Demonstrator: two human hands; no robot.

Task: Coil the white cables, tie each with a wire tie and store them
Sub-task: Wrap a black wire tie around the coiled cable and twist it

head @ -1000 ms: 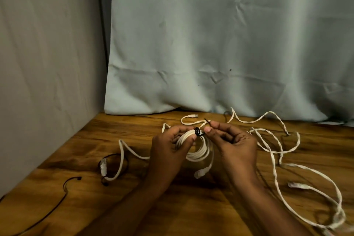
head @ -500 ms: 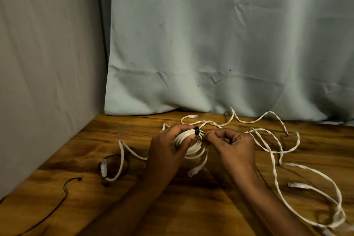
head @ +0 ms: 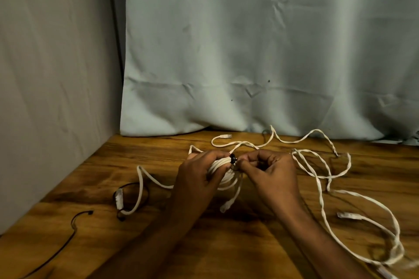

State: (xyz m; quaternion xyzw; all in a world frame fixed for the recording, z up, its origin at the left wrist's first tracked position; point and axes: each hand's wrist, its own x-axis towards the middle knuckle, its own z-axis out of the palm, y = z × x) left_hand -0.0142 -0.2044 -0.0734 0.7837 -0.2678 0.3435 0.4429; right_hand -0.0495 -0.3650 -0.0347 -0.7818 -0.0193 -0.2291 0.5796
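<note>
Head view. A coiled white cable (head: 221, 166) is gripped in the left hand (head: 197, 179) just above the wooden table (head: 249, 244). A black wire tie (head: 232, 158), wrapped round the top of the coil, is pinched at its ends by the right hand (head: 269, 171). Loose white cables (head: 322, 190) are spread on the table to the right. A spare black tie (head: 74, 222) is laid at the left.

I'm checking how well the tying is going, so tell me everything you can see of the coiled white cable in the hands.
The coiled white cable is a small bundle of several flat-looking loops, held above the wooden table. The left hand grips its left side; a black wire tie wraps the top, pinched by the right hand. A loose end with a plug dangles below.
</note>
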